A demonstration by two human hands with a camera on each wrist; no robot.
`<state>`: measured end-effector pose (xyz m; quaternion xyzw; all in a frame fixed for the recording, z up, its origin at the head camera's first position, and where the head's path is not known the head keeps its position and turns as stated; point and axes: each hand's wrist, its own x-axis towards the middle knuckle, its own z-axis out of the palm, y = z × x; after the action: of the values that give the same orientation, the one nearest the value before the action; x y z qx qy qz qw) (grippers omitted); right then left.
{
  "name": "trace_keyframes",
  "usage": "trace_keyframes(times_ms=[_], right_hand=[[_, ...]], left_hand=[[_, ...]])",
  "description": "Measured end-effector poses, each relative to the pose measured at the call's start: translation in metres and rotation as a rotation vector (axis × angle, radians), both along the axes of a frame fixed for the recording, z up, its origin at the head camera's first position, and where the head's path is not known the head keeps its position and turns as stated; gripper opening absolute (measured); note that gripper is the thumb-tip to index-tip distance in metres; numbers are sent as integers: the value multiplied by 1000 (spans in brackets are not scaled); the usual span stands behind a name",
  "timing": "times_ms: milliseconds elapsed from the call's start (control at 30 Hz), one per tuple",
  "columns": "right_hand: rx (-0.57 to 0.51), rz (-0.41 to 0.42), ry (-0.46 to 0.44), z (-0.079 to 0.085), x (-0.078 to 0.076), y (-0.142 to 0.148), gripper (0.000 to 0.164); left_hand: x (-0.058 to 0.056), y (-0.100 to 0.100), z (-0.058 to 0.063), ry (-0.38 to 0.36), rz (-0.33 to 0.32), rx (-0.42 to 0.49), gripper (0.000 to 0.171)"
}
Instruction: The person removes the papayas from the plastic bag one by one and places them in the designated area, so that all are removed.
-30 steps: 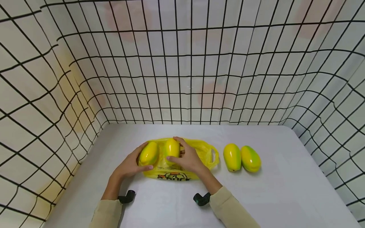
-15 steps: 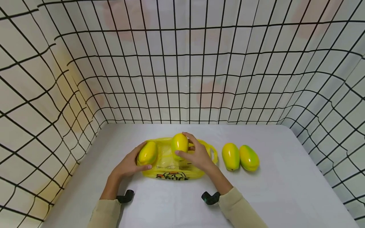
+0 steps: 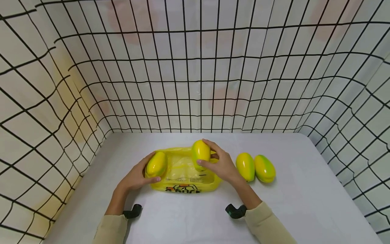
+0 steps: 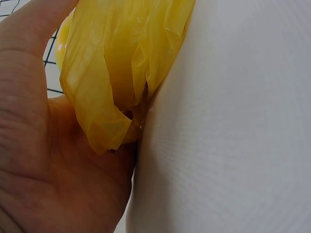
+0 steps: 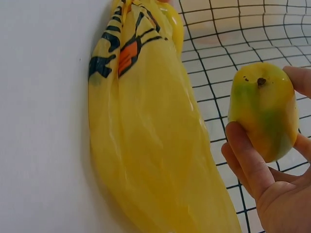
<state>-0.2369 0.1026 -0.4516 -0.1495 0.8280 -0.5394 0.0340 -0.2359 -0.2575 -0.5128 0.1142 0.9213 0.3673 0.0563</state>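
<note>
A yellow plastic bag (image 3: 179, 169) with black and orange print lies flat on the table. At its left end, my left hand (image 3: 136, 174) curls round a yellow mango (image 3: 156, 164), thumb in front and fingers behind. In the left wrist view the bag's crumpled end (image 4: 121, 73) lies against the palm, and the fingertips are hidden. My right hand (image 3: 223, 165) holds a second yellow-green mango (image 3: 200, 154) between thumb and fingers, over the right part of the bag. The right wrist view shows this mango (image 5: 265, 114) lifted, its stem end facing the camera.
Two more mangoes, one yellow (image 3: 245, 166) and one greener (image 3: 265, 168), lie side by side right of the right hand. A black grid net (image 3: 195, 81) stands round the back and sides of the white table (image 3: 304, 203).
My right hand has moved right and slightly away with its mango, widening the gap from the left one. The left hand keeps its hold on the left mango.
</note>
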Motion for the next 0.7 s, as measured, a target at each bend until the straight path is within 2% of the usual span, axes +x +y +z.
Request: trace_keyframes(times_ms=[300,700], right_hand=[[3,-20,-25,3,2,22,76],[-12,-32,-41,6,3,40,73]], left_hand=[[1,1,1,-19,2,13,116],[0,0,-1,-10,0,8,114]])
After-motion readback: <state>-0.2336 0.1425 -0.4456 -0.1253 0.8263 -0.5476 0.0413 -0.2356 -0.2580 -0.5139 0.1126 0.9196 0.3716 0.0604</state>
